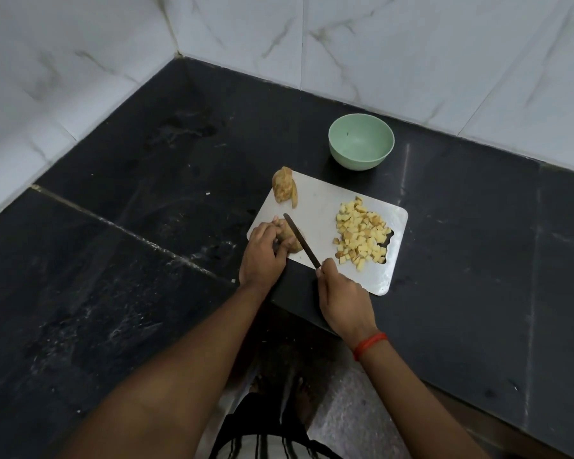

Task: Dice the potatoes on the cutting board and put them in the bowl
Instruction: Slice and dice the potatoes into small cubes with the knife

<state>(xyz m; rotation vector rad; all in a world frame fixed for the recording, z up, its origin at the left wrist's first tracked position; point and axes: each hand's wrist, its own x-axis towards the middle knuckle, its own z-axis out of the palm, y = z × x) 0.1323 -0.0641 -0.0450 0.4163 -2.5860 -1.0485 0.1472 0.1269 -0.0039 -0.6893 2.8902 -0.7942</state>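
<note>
Black stone counter (113, 260), set in a corner under white marble-patterned wall tiles (411, 44). We record a pale cutting board (322, 207) lying at the counter's front edge, turned at an angle to it, with its near corner reaching that edge.

Left hand (260, 256): fingers curled over a brown-skinned potato piece (287, 238), holding it down on the board's near left corner. Right hand (343, 299): closed around the handle of a dark knife (300, 240). The handle itself is hidden in the fist. The blade runs away from the person across the board and lies against the right side of the held potato piece. We cannot tell whether the edge has entered the flesh. A red thread band (370, 344) sits on the right wrist.

A heap of diced potato (362, 235), pale yellow cubes with some skin showing, occupies the right part of the board, close to the scalloped cut-out in its right rim and well apart from the knife. A second potato piece (284, 190), already sliced, rests on the board's far left corner, partly over its rim.

A pale green bowl (352, 160) stands upright on the counter beyond the board, near the back edge by the wall, just beside the board's far side and not touching it.
</note>
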